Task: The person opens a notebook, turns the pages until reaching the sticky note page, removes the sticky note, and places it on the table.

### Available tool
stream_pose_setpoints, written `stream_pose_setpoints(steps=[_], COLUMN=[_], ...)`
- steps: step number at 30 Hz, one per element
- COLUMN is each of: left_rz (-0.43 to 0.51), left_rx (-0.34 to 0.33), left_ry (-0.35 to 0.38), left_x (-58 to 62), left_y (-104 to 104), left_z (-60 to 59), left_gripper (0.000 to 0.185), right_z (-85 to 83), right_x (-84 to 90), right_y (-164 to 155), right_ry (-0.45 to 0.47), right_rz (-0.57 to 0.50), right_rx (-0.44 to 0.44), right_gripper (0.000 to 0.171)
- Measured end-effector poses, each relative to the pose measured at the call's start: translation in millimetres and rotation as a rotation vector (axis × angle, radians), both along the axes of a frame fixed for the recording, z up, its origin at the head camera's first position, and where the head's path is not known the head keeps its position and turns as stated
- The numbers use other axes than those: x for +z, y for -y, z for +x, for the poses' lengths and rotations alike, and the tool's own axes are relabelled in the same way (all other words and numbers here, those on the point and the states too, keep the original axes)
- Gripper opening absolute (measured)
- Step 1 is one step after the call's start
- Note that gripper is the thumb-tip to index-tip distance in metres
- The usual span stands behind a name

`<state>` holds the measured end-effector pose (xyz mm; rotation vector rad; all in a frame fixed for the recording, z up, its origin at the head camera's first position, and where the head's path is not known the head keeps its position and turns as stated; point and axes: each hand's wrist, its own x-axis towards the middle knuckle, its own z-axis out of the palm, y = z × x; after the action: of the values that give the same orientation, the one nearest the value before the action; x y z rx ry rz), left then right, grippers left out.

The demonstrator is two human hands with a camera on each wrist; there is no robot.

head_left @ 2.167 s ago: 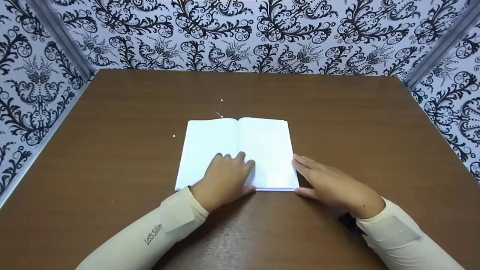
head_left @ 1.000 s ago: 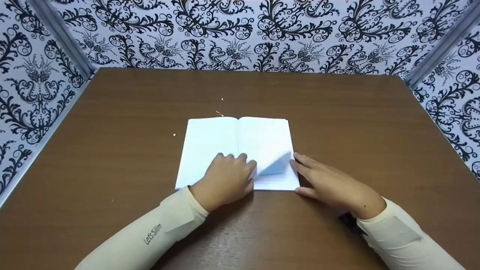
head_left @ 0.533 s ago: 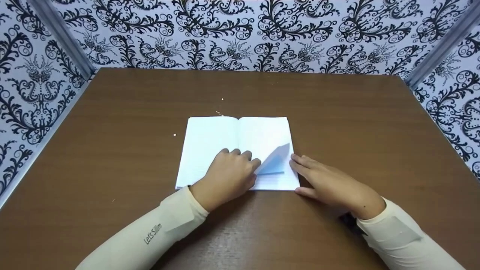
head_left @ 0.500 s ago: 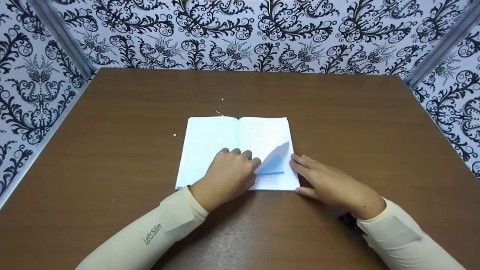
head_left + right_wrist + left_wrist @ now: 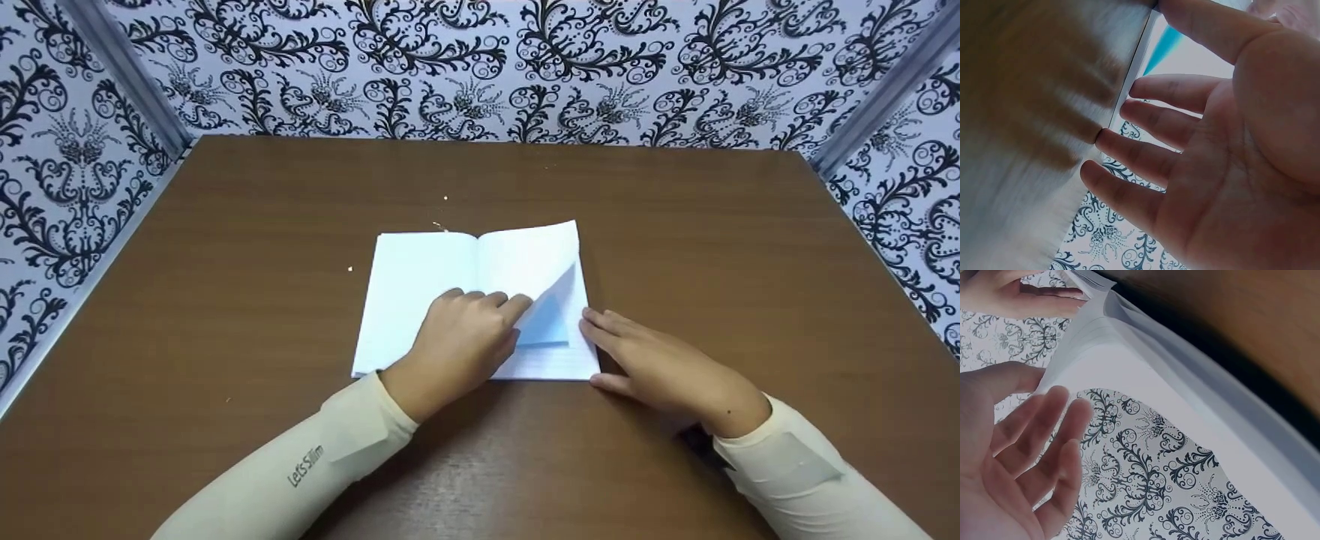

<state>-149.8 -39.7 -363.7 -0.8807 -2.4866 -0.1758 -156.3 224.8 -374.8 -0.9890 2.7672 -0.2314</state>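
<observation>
An open notebook point(image 5: 420, 285) with white pages lies in the middle of the brown table. My left hand point(image 5: 465, 345) pinches the lower part of a right-hand page point(image 5: 536, 255) and holds it raised, curving toward the spine. In the left wrist view this page point(image 5: 1100, 360) bends up from the hand's fingertips, the other fingers loosely bent. Beneath the lifted page a light blue sheet or note point(image 5: 546, 326) shows on the lined page below. My right hand point(image 5: 660, 364) rests at the notebook's right edge, its fingers straight and touching the edge.
The wooden table point(image 5: 262, 300) stretches around the notebook on all sides. Small white crumbs point(image 5: 350, 268) lie to its left and behind it. Patterned black-and-white panels point(image 5: 450, 67) stand at the back and both sides.
The right-hand page lay flat at first. My left hand has lifted its lower corner and moved slightly up and right, uncovering more of the blue sheet. My right hand stays nearly still.
</observation>
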Motion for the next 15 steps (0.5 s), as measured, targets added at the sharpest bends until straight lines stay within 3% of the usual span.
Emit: stream_pose_setpoints(steps=[15], left_rz=[0.171], left_rx=[0.005], left_ry=[-0.069], left_x=[6.3], left_y=[3.3], left_z=[0.4], left_gripper=[0.034], right_z=[0.1], right_x=[-0.5], right_y=[-0.5], right_ry=[0.005], right_rz=[-0.002], right_rx=[-0.005], right_gripper=[0.067])
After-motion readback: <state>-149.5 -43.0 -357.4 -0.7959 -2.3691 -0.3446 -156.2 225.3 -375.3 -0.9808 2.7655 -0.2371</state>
